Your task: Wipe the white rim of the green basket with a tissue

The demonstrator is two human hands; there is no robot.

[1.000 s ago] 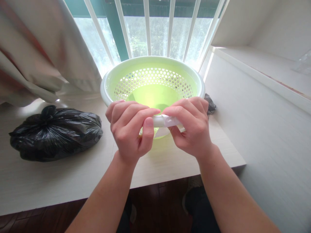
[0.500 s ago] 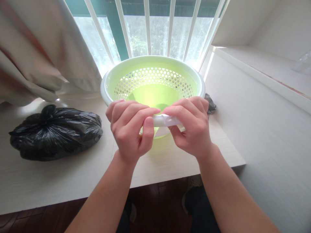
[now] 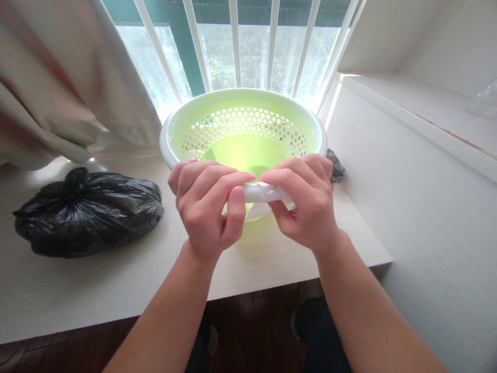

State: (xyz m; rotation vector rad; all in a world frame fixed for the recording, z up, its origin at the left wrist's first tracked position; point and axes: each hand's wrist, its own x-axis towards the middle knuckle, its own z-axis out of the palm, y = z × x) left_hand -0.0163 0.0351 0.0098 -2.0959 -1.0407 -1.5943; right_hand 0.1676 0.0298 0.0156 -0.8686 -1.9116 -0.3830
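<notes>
A light-green plastic basket with a pale rim and rows of holes in its wall stands upright. At the near side my left hand is closed round the rim, thumb on the outside and fingers over the top. Just to the right, my right hand pinches a thin white tissue folded over that same rim. A loose flap of the tissue hangs below. The fingertips of both hands almost meet, and much of the near rim is hidden behind them.
The basket stands on a pale wooden ledge before a barred window. A knotted black plastic bag lies left, under a curtain. Right are a small dark bag, a white panel and a clear object on its shelf.
Almost nothing differs. Both hands keep the same hold on the rim and the tissue, and the whole view has shifted very slightly.
</notes>
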